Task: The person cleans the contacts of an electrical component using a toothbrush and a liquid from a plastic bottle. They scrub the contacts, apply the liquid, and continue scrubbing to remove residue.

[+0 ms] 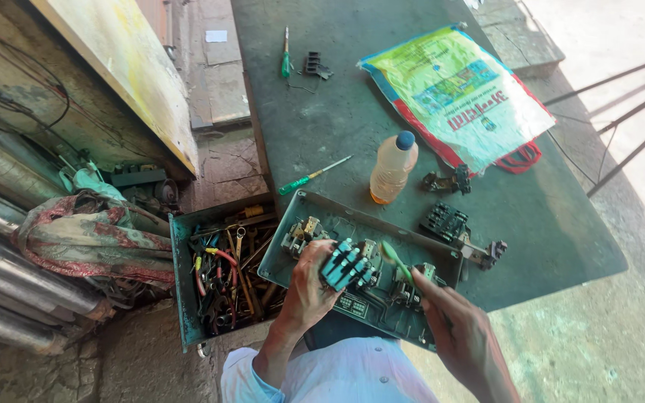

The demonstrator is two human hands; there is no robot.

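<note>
Person seated at the near edge of a dark metal table (pixel 322 127), open grey switch box (pixel 360 261) tilted across lap and table edge. Left hand (pixel 309 280) wraps a teal-and-black contactor block (pixel 346 265) inside the box, fingers curled and pressed onto it, seemingly steadying it so it won't shift. Right hand (pixel 453 325) pinches a green-handled screwdriver (pixel 397 261) between thumb and fingers, handle up, tip down toward the parts at the block's 3 o'clock.

Around: open toolbox (pixel 222 280) crammed with spanners and pliers at the box's 9 o'clock, within the left hand's reach. At 12 o'clock of the box, a plastic bottle (pixel 393 170) with blue cap and amber liquid; a second green screwdriver (pixel 311 177) at 11 o'clock. Loose black terminal parts (pixel 453 224) at 2 o'clock, close to the box rim. Printed woven bag (pixel 460 97) farther at 1 o'clock. A third screwdriver (pixel 286 54) at the table's far end. Metal pipes (pixel 9 291) and cloth (pixel 87 235) at far 9 o'clock.
</note>
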